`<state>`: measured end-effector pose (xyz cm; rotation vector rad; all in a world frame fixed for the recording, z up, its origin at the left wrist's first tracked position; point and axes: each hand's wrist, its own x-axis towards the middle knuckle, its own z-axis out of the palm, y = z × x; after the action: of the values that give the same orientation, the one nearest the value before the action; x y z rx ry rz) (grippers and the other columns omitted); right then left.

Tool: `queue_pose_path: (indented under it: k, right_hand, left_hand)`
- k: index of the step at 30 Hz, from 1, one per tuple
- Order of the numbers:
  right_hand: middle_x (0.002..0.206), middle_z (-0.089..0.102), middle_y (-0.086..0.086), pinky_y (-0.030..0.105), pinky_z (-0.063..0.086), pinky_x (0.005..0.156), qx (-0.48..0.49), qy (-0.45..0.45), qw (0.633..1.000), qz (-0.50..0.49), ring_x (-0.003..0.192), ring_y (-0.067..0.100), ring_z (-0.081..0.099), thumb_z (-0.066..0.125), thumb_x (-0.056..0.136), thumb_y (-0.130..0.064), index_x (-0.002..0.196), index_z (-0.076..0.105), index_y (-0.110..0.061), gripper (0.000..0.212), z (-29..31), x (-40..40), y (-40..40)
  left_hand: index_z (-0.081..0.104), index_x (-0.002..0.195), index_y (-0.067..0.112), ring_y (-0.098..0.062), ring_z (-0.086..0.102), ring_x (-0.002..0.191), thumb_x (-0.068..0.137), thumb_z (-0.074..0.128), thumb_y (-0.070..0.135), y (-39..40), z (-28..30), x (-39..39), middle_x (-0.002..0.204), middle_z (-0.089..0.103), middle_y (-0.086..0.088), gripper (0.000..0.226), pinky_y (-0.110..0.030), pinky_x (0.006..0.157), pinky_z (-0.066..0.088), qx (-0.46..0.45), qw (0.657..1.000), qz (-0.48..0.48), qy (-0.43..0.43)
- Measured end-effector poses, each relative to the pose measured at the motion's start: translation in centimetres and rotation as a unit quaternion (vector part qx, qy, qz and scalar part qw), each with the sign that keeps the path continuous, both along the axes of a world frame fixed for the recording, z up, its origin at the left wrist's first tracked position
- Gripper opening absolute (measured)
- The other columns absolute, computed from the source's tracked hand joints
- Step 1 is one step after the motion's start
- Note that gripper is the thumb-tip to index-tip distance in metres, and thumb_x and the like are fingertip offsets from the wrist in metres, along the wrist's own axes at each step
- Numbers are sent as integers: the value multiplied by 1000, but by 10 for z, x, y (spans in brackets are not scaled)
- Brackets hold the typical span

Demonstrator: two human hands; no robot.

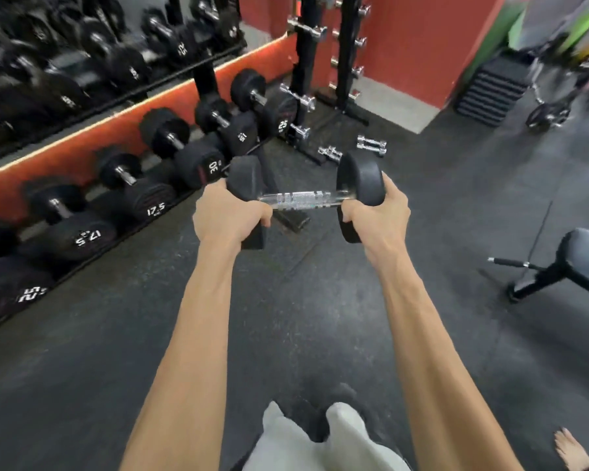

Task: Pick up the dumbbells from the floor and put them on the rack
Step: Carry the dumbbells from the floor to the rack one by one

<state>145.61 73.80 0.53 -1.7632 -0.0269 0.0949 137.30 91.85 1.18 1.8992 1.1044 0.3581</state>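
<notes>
I hold a black dumbbell with a chrome handle level in the air above the floor. My left hand grips its left head and my right hand grips its right head. The long dumbbell rack runs along the left, with black dumbbells marked 17.5, 30 and 25 on its lowest shelf. Two small chrome dumbbells lie on the floor just beyond the held one.
A vertical black stand with small chrome dumbbells rises by the red wall. A black bench is at the right. Stacked black steps and a wheeled frame sit at the back right. Dark rubber floor lies below me.
</notes>
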Motion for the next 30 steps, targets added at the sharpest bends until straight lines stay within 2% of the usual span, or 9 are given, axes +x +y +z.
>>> queue_pose_path:
  k: [3, 6, 9, 12, 17, 19, 23, 26, 30]
  right_hand:
    - [66, 60, -12, 18, 42, 46, 8, -16, 998, 59, 51, 4, 45, 67, 63, 1, 95, 71, -25, 41, 18, 21, 57]
    - [67, 61, -10, 23, 45, 48, 40, -21, 994, 99, 56, 8, 46, 66, 61, 2, 87, 69, -24, 37, 24, 40, 117]
    - [68, 61, -4, 24, 43, 45, 65, -20, 984, 163, 55, 11, 45, 65, 64, 5, 89, 70, -18, 35, 27, 53, 174]
    - [69, 59, -2, 26, 41, 46, 79, -30, 973, 217, 56, 12, 44, 67, 63, 4, 92, 69, -11, 33, 34, 61, 228]
    - [71, 61, -5, 25, 45, 52, 72, -62, 956, 279, 59, 11, 48, 68, 60, -3, 90, 69, -17, 34, 56, 60, 314]
    - [67, 59, -9, 22, 43, 50, 75, -66, 946, 308, 55, 8, 46, 68, 61, -1, 91, 68, -19, 35, 64, 54, 348]
    - [67, 60, -11, 20, 43, 51, 78, -56, 929, 356, 53, 5, 47, 69, 64, 2, 101, 71, -20, 42, 73, 27, 423]
    - [67, 61, -10, 25, 46, 52, 74, -57, 915, 392, 57, 9, 49, 69, 63, 1, 97, 71, -24, 42, 74, -1, 483]
    - [65, 59, -12, 18, 43, 49, 83, -38, 897, 433, 55, 5, 48, 72, 63, 5, 91, 67, -20, 38, 70, -52, 559]
  left_hand:
    - [70, 87, 16, -29, 68, 87, 40, 78, 22, 47, 22, -1, 89, 71, -3, 48, -37, 70, 60, 11, 998, 57, -11]
    - [70, 88, 15, -30, 68, 85, 44, 80, 21, 93, 36, 0, 88, 71, -4, 46, -35, 67, 58, 44, 993, 105, -27]
    - [69, 89, 18, -28, 66, 84, 46, 82, 20, 135, 50, -1, 87, 71, -1, 45, -34, 68, 56, 84, 984, 154, -28]
    - [70, 89, 19, -26, 63, 80, 50, 83, 18, 175, 66, -6, 78, 66, 4, 41, -31, 67, 50, 105, 973, 204, -30]
    - [71, 87, 14, -24, 63, 78, 51, 84, 15, 236, 80, -28, 73, 62, 8, 39, -32, 68, 54, 87, 955, 277, -52]
    - [72, 85, 13, -22, 64, 73, 50, 83, 13, 259, 86, -42, 73, 64, 6, 36, -32, 67, 55, 84, 948, 301, -63]
    - [70, 81, 13, -10, 58, 62, 49, 83, 14, 314, 94, -81, 71, 65, 6, 34, -25, 55, 47, 77, 934, 343, -67]
    - [70, 78, 16, -23, 65, 70, 40, 77, 22, 361, 93, -116, 74, 69, 2, 40, -29, 60, 53, 75, 923, 370, -71]
    - [69, 76, 16, -27, 65, 77, 37, 75, 26, 423, 93, -169, 80, 70, -2, 42, -29, 60, 49, 100, 906, 409, -51]
